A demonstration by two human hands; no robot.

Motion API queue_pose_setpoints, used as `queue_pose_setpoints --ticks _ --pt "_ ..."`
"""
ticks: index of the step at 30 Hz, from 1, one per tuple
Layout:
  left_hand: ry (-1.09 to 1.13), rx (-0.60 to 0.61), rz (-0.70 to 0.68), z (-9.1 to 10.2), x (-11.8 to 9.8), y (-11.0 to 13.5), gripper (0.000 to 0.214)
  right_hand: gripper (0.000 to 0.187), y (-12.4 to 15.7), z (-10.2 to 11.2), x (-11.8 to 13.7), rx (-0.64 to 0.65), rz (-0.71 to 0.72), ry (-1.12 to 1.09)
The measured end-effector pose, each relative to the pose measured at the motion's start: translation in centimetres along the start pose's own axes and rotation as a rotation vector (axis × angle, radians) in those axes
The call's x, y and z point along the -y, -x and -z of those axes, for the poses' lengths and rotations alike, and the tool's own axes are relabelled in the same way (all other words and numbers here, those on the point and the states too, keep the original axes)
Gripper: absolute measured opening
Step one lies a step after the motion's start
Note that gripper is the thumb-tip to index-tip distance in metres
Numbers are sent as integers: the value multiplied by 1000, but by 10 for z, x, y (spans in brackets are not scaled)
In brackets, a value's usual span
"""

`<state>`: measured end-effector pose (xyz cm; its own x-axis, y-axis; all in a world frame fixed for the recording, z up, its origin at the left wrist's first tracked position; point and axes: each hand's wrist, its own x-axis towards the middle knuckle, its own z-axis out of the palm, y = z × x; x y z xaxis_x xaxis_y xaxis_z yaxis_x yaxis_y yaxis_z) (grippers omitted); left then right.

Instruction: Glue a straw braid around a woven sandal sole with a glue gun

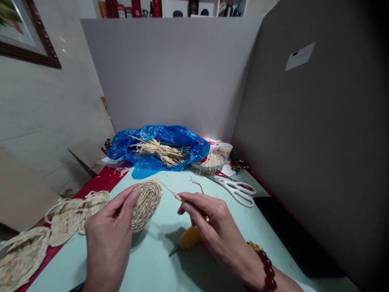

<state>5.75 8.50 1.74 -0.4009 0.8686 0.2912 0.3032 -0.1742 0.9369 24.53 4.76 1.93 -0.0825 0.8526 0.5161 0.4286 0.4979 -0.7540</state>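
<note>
The left hand [111, 221] pinched an oval of coiled straw braid [147, 207] between thumb and fingers, above the near middle of the table [152, 263], and covered the oval's left edge. From its top a thin braided strand [170, 190] ran to the right hand [209, 219], whose thumb and forefinger were closed on it; the fingers hid where it went from there, and whether the frayed tip [199, 185] beyond the knuckles belonged to it could not be told. Under the right hand lay a yellow tool [189, 237] with a dark point, its rear end hidden. Woven pieces [65, 221] lined the left side, the nearest cut off by the frame. The blue bag [196, 146] concealed part of a straw bundle [161, 152], and the clutter behind the shallow basket [214, 161] was too jumbled to make out. White-handled scissors [238, 191] lay nearby.

The tabletop was pale green, with red cloth [101, 178] showing along its left edge. Grey panels [170, 73] stood behind and to the right; above, a shelf [203, 16] and a framed picture [45, 50] were both cropped
</note>
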Motion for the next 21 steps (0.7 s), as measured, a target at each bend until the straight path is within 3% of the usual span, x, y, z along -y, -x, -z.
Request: queue_pose_setpoints --ticks 4,8,12,14,18,21 --pt "88 5 30 -2 7 1 34 28 9 -17 -3 49 104 9" --pt "261 124 95 -9 13 5 38 25 12 -28 -5 102 87 43" --pt "403 254 160 -14 11 11 42 14 11 -29 -2 152 -8 38" --pt "474 313 227 -15 6 14 42 18 10 -27 0 168 -74 -3" --pt "605 359 345 -12 -5 14 48 27 8 -20 1 233 -228 -230" --pt "624 407 358 -9 -7 13 53 27 7 -15 2 291 -300 -436"
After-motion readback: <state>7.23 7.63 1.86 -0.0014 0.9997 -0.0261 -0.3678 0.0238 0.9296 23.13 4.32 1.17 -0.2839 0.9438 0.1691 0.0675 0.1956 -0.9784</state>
